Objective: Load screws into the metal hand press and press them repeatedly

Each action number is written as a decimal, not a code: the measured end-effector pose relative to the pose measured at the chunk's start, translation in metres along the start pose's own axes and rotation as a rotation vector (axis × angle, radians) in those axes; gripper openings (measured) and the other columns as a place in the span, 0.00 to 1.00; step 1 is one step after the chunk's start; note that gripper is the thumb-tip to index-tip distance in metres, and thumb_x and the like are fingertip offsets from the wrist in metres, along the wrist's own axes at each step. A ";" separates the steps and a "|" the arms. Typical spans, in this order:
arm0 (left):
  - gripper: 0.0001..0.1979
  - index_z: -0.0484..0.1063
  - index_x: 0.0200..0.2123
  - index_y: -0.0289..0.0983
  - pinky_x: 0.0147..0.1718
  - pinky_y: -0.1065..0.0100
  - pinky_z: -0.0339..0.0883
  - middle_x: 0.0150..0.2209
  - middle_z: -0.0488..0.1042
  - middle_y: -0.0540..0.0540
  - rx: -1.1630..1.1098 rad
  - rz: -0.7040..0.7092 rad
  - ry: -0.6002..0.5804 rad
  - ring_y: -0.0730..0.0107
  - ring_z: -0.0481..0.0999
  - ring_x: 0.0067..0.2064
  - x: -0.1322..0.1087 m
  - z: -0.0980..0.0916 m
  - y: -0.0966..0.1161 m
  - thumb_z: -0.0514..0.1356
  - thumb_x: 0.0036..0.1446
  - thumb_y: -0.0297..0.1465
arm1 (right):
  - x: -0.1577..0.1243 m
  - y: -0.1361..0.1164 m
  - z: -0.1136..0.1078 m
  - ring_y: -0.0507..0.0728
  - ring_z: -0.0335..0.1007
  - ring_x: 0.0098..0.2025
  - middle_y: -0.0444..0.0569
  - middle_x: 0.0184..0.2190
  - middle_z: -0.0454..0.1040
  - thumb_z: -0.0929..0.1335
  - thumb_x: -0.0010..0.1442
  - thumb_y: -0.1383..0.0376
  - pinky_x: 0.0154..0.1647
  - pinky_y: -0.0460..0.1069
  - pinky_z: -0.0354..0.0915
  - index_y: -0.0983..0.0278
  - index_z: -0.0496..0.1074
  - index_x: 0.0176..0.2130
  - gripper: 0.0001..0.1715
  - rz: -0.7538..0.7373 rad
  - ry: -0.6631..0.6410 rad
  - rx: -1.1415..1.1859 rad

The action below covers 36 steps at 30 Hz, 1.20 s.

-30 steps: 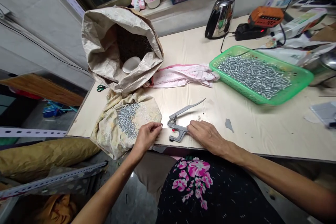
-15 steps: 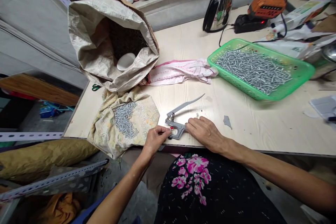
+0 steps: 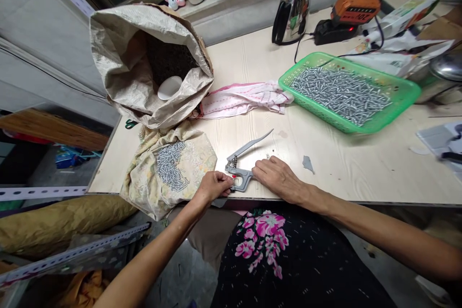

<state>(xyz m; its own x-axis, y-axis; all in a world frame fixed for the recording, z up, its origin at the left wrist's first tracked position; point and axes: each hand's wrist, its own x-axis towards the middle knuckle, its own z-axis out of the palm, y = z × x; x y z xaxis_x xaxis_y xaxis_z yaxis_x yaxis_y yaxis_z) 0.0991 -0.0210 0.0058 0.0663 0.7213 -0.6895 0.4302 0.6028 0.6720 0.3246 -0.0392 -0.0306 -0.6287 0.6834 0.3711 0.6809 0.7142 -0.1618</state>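
Note:
Near the table's front edge lies a grey hand press (image 3: 242,179) with a spring and a raised upper lever. My right hand (image 3: 276,178) is closed around the end of its lower handle. At the tool's jaw, beside a small red part, my left hand (image 3: 215,186) pinches something too small to make out. Left of it, a pile of small silvery metal pieces (image 3: 171,166) rests on a patterned yellowish cloth (image 3: 202,154). A green basket (image 3: 400,106) at the right holds many similar silvery pieces.
A large open sack (image 3: 119,57) with a white dish inside stands at the back left. Behind the tool is a pink and white cloth (image 3: 245,101). A steel kettle (image 3: 298,7) and an orange battery (image 3: 355,8) sit at the back right.
The view has shifted slightly, so things at the right appear further left. Both hands keep nearly the same places at the tool, whose lever is still raised.

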 end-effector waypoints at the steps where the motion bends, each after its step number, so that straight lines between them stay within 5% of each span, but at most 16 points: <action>1: 0.14 0.73 0.22 0.32 0.21 0.75 0.67 0.16 0.71 0.52 0.018 -0.022 -0.012 0.78 0.70 0.19 0.001 0.000 0.002 0.72 0.39 0.35 | 0.000 0.002 0.002 0.55 0.56 0.32 0.46 0.29 0.66 0.58 0.67 0.72 0.36 0.52 0.48 0.63 0.65 0.33 0.12 -0.001 -0.002 0.004; 10: 0.14 0.72 0.20 0.32 0.18 0.75 0.61 0.12 0.68 0.53 0.145 -0.125 -0.071 0.79 0.64 0.15 0.007 -0.002 0.011 0.72 0.40 0.35 | 0.006 0.015 -0.002 0.58 0.61 0.40 0.51 0.37 0.71 0.63 0.66 0.59 0.40 0.53 0.54 0.64 0.68 0.38 0.11 0.034 -0.124 0.095; 14: 0.13 0.72 0.20 0.32 0.17 0.76 0.59 0.12 0.68 0.53 0.155 -0.158 -0.071 0.80 0.64 0.14 0.007 -0.002 0.014 0.71 0.41 0.34 | 0.005 0.034 -0.010 0.71 0.52 0.61 0.64 0.60 0.60 0.70 0.52 0.42 0.56 0.66 0.51 0.66 0.62 0.57 0.44 0.077 -0.137 0.124; 17: 0.14 0.71 0.20 0.32 0.17 0.75 0.60 0.12 0.67 0.53 0.165 -0.163 -0.077 0.80 0.63 0.14 0.008 -0.002 0.014 0.71 0.41 0.34 | 0.008 0.046 -0.012 0.75 0.43 0.65 0.67 0.63 0.55 0.73 0.46 0.40 0.61 0.72 0.43 0.67 0.56 0.62 0.57 0.100 -0.201 0.095; 24: 0.15 0.72 0.22 0.31 0.18 0.75 0.61 0.13 0.67 0.54 0.188 -0.160 -0.079 0.79 0.65 0.16 0.009 -0.003 0.013 0.72 0.39 0.35 | 0.016 0.041 -0.020 0.70 0.58 0.57 0.62 0.55 0.65 0.70 0.52 0.45 0.61 0.73 0.43 0.68 0.55 0.63 0.50 0.160 -0.290 0.085; 36: 0.13 0.72 0.23 0.33 0.22 0.71 0.64 0.14 0.67 0.54 0.352 -0.127 -0.072 0.76 0.65 0.17 0.007 -0.003 0.009 0.66 0.48 0.37 | 0.003 0.047 -0.028 0.70 0.57 0.57 0.62 0.56 0.64 0.72 0.51 0.47 0.57 0.65 0.55 0.68 0.57 0.60 0.48 0.212 -0.302 0.154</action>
<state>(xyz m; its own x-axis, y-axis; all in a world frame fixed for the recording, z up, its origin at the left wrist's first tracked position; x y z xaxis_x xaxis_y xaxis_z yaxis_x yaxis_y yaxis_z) 0.1005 -0.0090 0.0078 0.0504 0.6148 -0.7870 0.7213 0.5227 0.4545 0.3654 -0.0084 -0.0114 -0.5779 0.8154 0.0332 0.7577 0.5512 -0.3493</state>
